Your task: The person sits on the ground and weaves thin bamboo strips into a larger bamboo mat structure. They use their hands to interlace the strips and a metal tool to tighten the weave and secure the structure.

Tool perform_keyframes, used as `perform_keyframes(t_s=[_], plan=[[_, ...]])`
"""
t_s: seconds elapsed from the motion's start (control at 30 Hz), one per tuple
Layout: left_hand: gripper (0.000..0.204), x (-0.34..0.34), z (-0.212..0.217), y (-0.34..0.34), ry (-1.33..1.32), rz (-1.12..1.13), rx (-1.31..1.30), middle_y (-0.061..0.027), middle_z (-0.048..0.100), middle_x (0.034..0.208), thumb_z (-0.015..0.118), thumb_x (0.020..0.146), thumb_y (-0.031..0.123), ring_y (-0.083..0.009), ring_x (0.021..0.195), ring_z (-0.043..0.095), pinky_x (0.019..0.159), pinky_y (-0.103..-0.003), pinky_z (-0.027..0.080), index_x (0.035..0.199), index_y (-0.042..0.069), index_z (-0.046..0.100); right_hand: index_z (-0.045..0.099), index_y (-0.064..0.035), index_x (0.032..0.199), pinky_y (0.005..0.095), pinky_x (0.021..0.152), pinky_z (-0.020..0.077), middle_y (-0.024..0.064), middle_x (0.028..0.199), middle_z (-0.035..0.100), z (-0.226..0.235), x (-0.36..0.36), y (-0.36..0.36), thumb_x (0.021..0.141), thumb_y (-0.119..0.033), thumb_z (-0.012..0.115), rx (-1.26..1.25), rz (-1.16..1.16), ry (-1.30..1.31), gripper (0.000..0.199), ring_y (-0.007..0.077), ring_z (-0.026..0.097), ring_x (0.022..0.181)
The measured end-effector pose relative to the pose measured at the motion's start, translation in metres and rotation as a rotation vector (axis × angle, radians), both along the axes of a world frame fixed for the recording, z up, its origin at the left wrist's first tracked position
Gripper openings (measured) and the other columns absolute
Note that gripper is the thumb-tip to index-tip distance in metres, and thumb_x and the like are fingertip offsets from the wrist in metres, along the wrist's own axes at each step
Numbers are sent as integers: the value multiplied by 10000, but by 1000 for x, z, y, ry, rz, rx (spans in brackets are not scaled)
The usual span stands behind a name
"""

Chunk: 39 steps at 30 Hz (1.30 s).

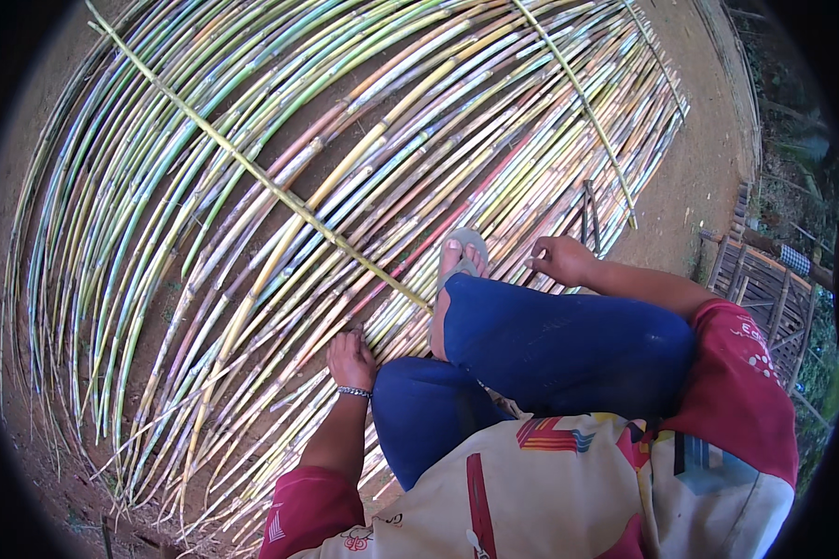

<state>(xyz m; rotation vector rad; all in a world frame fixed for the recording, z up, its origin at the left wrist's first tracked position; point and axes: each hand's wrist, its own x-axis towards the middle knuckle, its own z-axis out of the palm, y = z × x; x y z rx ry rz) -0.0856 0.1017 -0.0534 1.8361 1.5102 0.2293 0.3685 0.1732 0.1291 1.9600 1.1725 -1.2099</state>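
Jointed cane stalks [531,186] lie fanned over the ground beneath 3 crosswise poles [261,175]. The left hand [350,361] bends its fingers onto them, grip hidden from me; the right hand [567,261] curls loosely beside the sandalled foot [455,253], contents unclear.

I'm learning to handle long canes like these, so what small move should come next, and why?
Perhaps lower the right hand onto the canes nearest it: its fingers are curled with no cane clearly in them, while the left hand is down at the canes beside the left knee.
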Motion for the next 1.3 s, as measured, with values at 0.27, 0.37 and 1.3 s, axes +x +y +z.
perform_keyframes(t_s=[0.27, 0.37, 1.3], plan=[[241, -4, 3, 1, 31, 9, 52, -121, 623, 942, 656, 905, 82, -350, 928, 615, 838, -486, 478, 1134, 114, 721, 703, -76, 1157, 462, 843, 551, 215, 971, 731, -13, -36, 21, 972, -605, 641, 56, 1, 200, 564, 373, 721, 947], [250, -4, 3, -1, 32, 2, 71, -118, 623, 936, 658, 899, 74, -344, 924, 618, 831, -479, 477, 1137, 113, 721, 707, -66, 1137, 432, 804, 562, 188, 929, 744, -28, -36, 16, 979, -567, 664, 124, 72, 195, 527, 338, 737, 873], [269, -10, 12, 5, -86, 13, 27, -101, 654, 983, 673, 899, 68, -321, 952, 618, 847, -452, 489, 1155, 114, 740, 724, -82, 1049, 405, 718, 543, 141, 780, 720, -38, -43, -1, 975, -467, 696, 44, 67, 224, 393, 263, 719, 733]])
